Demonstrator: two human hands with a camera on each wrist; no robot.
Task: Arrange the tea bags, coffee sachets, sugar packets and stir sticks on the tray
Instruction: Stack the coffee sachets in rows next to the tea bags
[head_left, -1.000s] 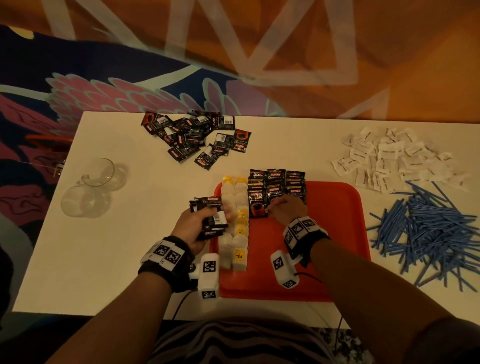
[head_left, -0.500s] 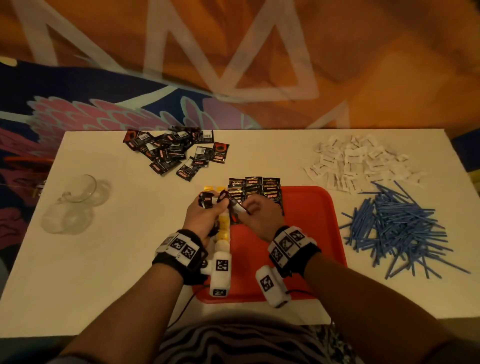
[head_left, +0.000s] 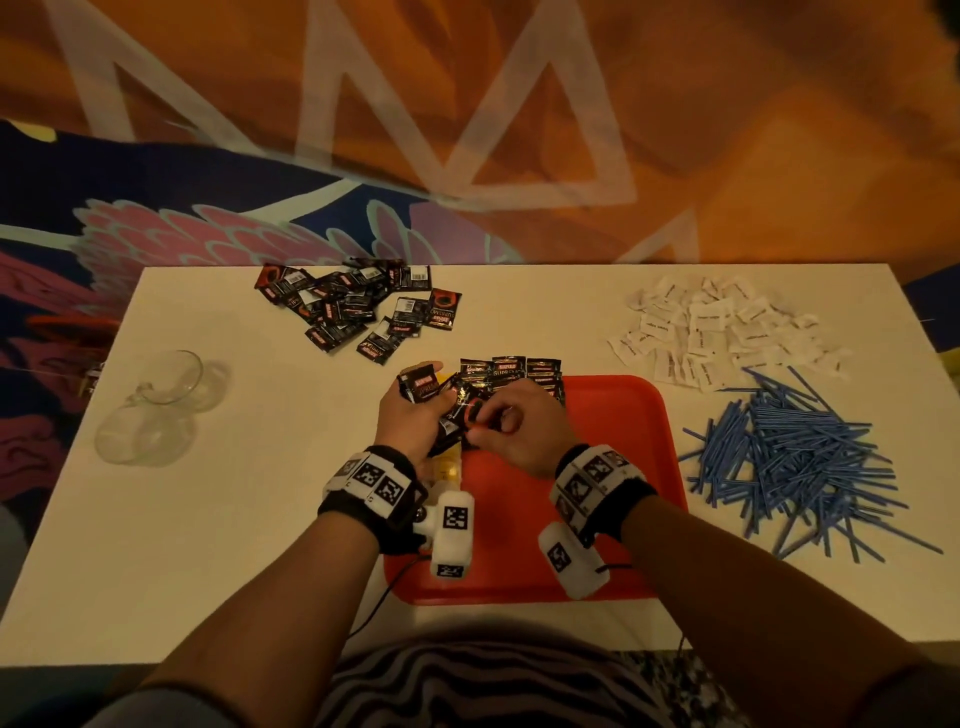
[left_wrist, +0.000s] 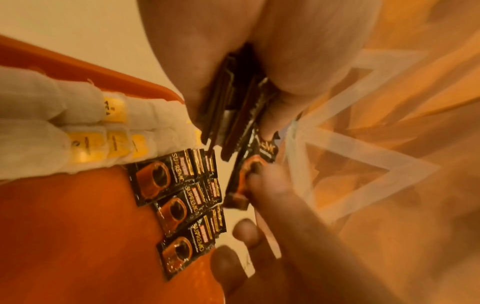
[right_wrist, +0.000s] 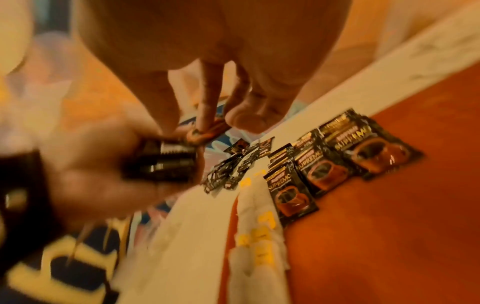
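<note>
The flat red plastic tray (head_left: 613, 447) lay on the white table (head_left: 218, 519) and served as the landmark. Off its right edge a heap of thin blue stir sticks (head_left: 800, 457) and, beyond that, white paper sugar packets (head_left: 717, 327) were left loose, evidently awaiting their turn. Beyond the tray's far left corner lay unsorted black coffee sachets (head_left: 353, 312). Along the tray's left edge white tea bags with yellow tags (left_wrist: 85, 131) were lined up, with glossy black sachets printed with an orange cup (left_wrist: 179, 197) overlapped beside them. Above the tray's far left part the left hand (head_left: 410, 421) was clamped on a small stack of sachets (left_wrist: 233, 115), presumably as a supply, while the right hand (head_left: 519, 431) pinched one sachet (left_wrist: 249, 176) from it.
</note>
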